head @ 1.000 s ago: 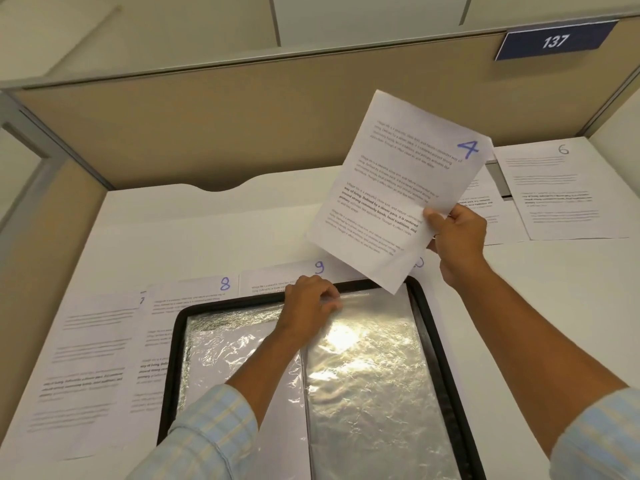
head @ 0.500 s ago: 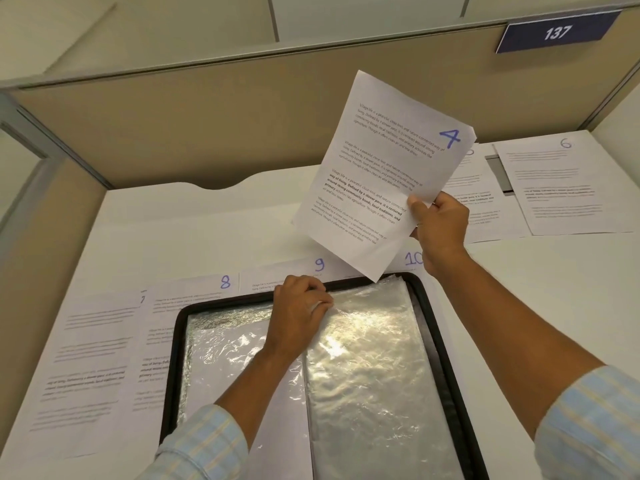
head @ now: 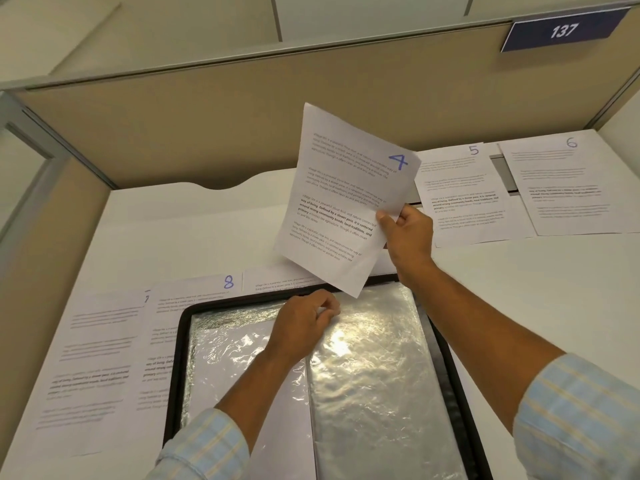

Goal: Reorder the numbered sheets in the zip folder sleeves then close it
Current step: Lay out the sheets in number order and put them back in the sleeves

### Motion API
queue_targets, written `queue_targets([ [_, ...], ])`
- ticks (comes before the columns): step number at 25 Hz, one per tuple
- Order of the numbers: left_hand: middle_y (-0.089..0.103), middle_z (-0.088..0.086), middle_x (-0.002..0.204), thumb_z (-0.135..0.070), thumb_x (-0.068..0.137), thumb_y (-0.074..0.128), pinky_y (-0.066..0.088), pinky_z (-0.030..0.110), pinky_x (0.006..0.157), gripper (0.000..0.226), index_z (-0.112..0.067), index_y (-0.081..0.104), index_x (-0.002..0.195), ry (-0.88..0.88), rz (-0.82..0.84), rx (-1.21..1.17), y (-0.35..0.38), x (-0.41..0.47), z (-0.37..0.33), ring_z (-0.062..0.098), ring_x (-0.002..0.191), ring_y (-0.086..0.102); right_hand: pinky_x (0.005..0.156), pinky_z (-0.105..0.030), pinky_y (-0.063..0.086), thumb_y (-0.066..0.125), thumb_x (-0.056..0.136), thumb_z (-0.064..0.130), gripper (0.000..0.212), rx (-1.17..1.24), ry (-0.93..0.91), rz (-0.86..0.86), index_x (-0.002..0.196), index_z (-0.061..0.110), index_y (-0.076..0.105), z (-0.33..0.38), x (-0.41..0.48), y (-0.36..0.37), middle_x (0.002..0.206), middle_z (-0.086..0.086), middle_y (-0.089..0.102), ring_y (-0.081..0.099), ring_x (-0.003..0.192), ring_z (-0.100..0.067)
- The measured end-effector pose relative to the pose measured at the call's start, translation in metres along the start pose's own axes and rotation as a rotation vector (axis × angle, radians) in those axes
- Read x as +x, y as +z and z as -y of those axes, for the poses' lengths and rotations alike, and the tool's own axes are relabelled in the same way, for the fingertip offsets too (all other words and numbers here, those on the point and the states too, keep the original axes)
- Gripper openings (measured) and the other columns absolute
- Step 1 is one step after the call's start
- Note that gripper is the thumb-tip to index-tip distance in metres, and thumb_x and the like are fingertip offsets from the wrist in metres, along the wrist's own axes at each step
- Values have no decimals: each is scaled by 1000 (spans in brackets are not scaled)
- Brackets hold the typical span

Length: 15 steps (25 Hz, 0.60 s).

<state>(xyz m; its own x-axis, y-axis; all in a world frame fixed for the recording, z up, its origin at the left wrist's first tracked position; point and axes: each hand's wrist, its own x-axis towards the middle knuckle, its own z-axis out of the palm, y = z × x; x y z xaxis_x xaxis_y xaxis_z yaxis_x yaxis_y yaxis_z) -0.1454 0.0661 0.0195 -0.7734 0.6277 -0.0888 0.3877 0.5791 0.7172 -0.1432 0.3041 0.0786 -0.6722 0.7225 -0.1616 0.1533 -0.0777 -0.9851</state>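
Head view: the zip folder lies open on the white surface, directly in front of the person, with its long axis running away from them. The left hand rests at the folder's far edge beside the spine. Its fingers are curled and seem to pinch the top edge of the right-hand plastic sleeve, probably to hold its mouth open.

The right hand is raised above the surface beyond the folder. Its thumb and fingers are clamped on the right long edge of sheet 4. The sheet hangs in the air with its printed side toward the camera and is tilted, so its lowest corner points down at the sleeve's far edge, just right of the left hand. Its bottom edge is slanted against the sleeve mouth rather than parallel to it.

By my reading, sheet 4 is about to go into the sleeve. For that, the right hand needs to turn the sheet until its long axis matches the sleeve's, then bring it down toward the person.

Sheet 5 and sheet 6 lie flat to the far right. Sheet 7 and sheet 8 lie to the left, and the folder partly covers sheet 8. One more sheet shows at the folder's far edge, but its number is hidden. A beige partition stands behind the surface.
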Motion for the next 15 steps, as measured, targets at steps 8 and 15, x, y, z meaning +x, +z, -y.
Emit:
queue_targets([
  [8, 67, -16, 85, -36, 100, 63, 53, 31, 66, 7, -33, 58, 98, 52, -4, 151, -1, -3, -4, 5, 75, 62, 85, -44, 65, 69, 99, 15, 23, -125, -62, 86, 122, 13, 72, -4, 3, -17, 107, 1, 77, 75, 96, -15],
  [15, 72, -15, 93, -31, 99, 69, 56, 32, 74, 6, -27, 72, 102, 77, -118, 137, 4, -3, -7, 5, 83, 64, 82, -47, 65, 69, 99, 19, 18, -239, -149, 138, 117, 15, 72, 12, 9, -15, 108, 0, 76, 75, 94, -18],
])
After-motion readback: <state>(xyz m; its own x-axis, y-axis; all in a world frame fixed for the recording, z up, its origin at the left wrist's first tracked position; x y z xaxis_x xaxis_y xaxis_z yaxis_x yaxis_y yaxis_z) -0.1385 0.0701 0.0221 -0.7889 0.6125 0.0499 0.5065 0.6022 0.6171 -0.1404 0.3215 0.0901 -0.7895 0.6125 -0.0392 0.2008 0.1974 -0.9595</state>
